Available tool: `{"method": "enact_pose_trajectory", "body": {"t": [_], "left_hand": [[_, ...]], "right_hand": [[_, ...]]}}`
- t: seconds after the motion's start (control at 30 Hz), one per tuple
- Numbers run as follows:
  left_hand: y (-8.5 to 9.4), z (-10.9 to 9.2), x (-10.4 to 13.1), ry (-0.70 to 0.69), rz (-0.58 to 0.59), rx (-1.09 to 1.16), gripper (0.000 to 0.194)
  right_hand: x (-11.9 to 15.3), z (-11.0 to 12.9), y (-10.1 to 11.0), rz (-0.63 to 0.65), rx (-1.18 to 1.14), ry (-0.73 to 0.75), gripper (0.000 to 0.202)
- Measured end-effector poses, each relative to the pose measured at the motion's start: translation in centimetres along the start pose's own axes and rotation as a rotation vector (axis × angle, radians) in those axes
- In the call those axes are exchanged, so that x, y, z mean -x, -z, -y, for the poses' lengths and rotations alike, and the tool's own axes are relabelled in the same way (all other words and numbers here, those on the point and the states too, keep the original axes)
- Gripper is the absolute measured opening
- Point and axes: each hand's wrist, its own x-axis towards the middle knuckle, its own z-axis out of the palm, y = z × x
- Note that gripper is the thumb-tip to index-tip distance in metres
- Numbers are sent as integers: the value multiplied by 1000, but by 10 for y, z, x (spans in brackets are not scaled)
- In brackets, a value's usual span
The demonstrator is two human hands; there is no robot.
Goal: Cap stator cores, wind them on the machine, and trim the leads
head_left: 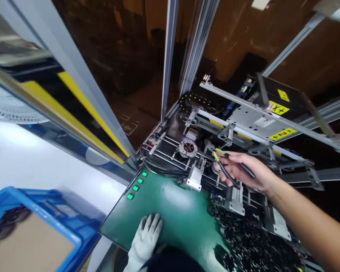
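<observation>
My right hand [240, 170] is bare and wrapped round a pair of pliers [226, 172] with black and yellow handles. It is above the metal rails of a machine, just right of a round part [188, 147] with a ring of reddish spots. My left hand [146, 236] wears a whitish glove and lies flat, fingers apart and holding nothing, on the green mat [170, 211] near its front edge. A heap of small black parts [252, 241] covers the right side of the mat.
Four green squares [135, 188] line the mat's left edge. At the lower left stands a blue crate [45, 215] with dark parts inside. Metal frame posts [170, 60] rise ahead. A metal plate with yellow labels [282, 134] overhangs at the right.
</observation>
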Motion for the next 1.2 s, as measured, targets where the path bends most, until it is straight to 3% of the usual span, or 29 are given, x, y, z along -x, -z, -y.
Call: {"method": "enact_pose_trajectory", "body": {"t": [0.17, 0.33, 0.43, 0.6, 0.8, 1.03, 1.13, 1.2], "left_hand": [[-12, 0, 13, 42, 103, -123, 36], [-9, -3, 18, 88, 315, -212, 52], [-4, -6, 17, 99, 396, -215, 56], [1, -9, 14, 169, 442, -147, 41], [2, -11, 15, 173, 519, -154, 45], [0, -9, 16, 134, 419, -135, 48], [-2, -9, 18, 124, 454, -136, 53], [-4, -8, 19, 128, 474, -137, 54]], "right_hand": [[-53, 23, 5, -22, 54, -146, 15], [-80, 23, -7, -134, 50, -336, 18], [-87, 20, -14, -212, 25, -378, 24], [-92, 20, -21, -261, -7, -395, 31], [-97, 19, -24, -277, -45, -402, 31], [-105, 12, -8, -120, -62, -322, 15], [-88, 12, -10, -92, -20, -268, 11], [-60, 15, -12, -50, 17, -238, 14]]}}
